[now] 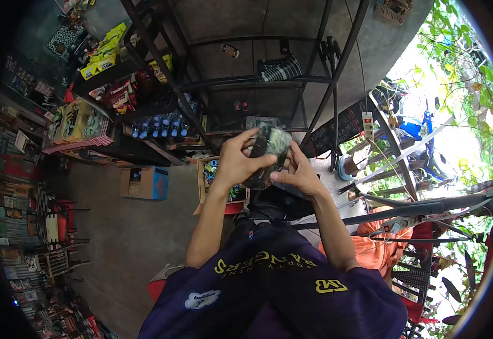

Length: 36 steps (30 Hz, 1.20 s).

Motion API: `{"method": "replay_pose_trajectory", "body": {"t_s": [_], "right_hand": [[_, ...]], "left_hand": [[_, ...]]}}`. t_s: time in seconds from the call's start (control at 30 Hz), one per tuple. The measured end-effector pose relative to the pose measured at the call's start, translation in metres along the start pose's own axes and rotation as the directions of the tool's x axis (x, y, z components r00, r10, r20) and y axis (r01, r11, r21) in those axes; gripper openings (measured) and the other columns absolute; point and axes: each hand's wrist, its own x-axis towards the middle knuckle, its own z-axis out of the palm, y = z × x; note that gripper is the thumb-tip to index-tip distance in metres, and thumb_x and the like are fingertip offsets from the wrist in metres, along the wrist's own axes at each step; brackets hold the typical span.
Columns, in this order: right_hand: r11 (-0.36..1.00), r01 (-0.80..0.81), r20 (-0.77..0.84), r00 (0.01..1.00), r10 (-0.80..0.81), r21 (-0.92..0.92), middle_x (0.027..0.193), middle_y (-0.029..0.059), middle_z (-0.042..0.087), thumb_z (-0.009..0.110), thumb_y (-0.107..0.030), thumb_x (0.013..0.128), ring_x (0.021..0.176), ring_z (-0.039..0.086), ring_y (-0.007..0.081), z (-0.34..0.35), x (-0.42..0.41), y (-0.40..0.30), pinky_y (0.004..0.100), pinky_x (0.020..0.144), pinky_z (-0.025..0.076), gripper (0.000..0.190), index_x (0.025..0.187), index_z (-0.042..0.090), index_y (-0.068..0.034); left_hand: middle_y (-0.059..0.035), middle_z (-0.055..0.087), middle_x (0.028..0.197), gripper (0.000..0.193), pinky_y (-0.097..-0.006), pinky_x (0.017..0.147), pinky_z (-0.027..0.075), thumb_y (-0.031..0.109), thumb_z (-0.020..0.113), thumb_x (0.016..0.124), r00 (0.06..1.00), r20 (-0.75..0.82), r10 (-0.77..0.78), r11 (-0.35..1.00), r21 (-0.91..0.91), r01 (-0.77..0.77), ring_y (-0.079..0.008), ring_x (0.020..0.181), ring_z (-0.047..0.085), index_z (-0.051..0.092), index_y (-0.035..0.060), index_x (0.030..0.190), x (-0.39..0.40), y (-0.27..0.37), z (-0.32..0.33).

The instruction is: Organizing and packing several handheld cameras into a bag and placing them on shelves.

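Between my two hands is a dark, glossy, roughly rectangular object (263, 169) with a pale, bright patch near its top. It is blurred, and I cannot tell exactly what it is. My left hand (238, 159) grips it from the left, with the thumb lying across its face. On the other side, my right hand (298, 171) holds its right edge, thumb near the lower corner. Both hands are raised in front of the metal rack. Under them, a cardboard box (202, 182) of colourful small items is partly hidden by my left forearm.
A black metal rack (250, 79) stands ahead, with a checked cloth (281, 68) on it. Snack packets (106, 55) and bottles (161, 126) fill shelves to the left. An open carton (144, 183) sits on the floor. At right are a hanging power strip (368, 127) and orange cloth (373, 245).
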Motion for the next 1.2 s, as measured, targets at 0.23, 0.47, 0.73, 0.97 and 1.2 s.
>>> {"method": "replay_pose_trajectory", "body": {"t_s": [0.23, 0.47, 0.73, 0.97, 1.2], "right_hand": [[0.81, 0.201, -0.031, 0.965, -0.26, -0.55, 0.133, 0.0104, 0.048, 0.092, -0.011, 0.05, 0.121, 0.048, 0.02, -0.004, 0.001, -0.023, 0.0347, 0.104, 0.037, 0.115, 0.145, 0.028, -0.007], [0.984, 0.162, -0.188, 0.967, -0.173, -0.074, 0.105, 0.0061, 0.058, 0.085, -0.01, 0.062, 0.095, 0.06, 0.0164, -0.023, 0.004, -0.022, 0.0281, 0.086, 0.049, 0.074, 0.122, 0.044, -0.006], [0.949, 0.224, -0.298, 0.942, -0.153, 0.221, 0.101, 0.0081, 0.059, 0.08, -0.014, 0.076, 0.089, 0.063, 0.0168, -0.021, 0.02, -0.012, 0.0309, 0.074, 0.056, 0.061, 0.122, 0.042, -0.004], [0.999, 0.021, -0.148, 0.989, -0.025, -0.028, 0.1, 0.0055, 0.062, 0.071, -0.026, 0.086, 0.08, 0.064, 0.0133, -0.019, 0.018, -0.036, 0.0253, 0.055, 0.054, 0.051, 0.128, 0.046, -0.012], [0.995, 0.085, -0.057, 0.995, -0.081, 0.056, 0.11, 0.0059, 0.057, 0.073, -0.025, 0.085, 0.094, 0.06, 0.0149, -0.019, 0.025, -0.042, 0.0304, 0.071, 0.056, 0.061, 0.132, 0.038, -0.007]], "left_hand": [[-0.0161, 0.071, 0.09, 0.067, -0.0278, 0.07, 0.051, 0.023, 0.081, 0.06, 0.952, 0.274, -0.138, 0.848, 0.529, -0.029, -0.0136, 0.08, 0.066, 0.062, -0.0048, 0.117, -0.001, 0.036, -0.005], [-0.0141, 0.058, 0.123, 0.087, -0.0283, 0.084, 0.051, 0.015, 0.091, 0.059, 0.956, 0.273, -0.109, 0.936, -0.295, 0.191, -0.015, 0.096, 0.062, 0.046, -0.0033, 0.131, 0.001, 0.016, -0.011], [-0.0086, 0.063, 0.112, 0.062, -0.0263, 0.091, 0.047, 0.012, 0.083, 0.072, 0.985, 0.166, 0.036, 0.975, -0.221, 0.001, -0.0136, 0.1, 0.06, 0.053, -0.0054, 0.124, -0.003, 0.012, -0.001], [-0.0064, 0.065, 0.108, 0.048, -0.0257, 0.088, 0.047, 0.008, 0.076, 0.077, 0.98, 0.193, 0.041, 0.968, -0.25, 0.009, -0.011, 0.098, 0.059, 0.058, -0.0049, 0.119, -0.002, 0.03, -0.01], [-0.0076, 0.065, 0.108, 0.049, -0.0247, 0.087, 0.048, 0.006, 0.074, 0.079, 0.98, 0.121, 0.159, 0.959, -0.254, -0.124, -0.0114, 0.097, 0.06, 0.055, -0.0071, 0.122, 0.007, 0.033, -0.012]]}}
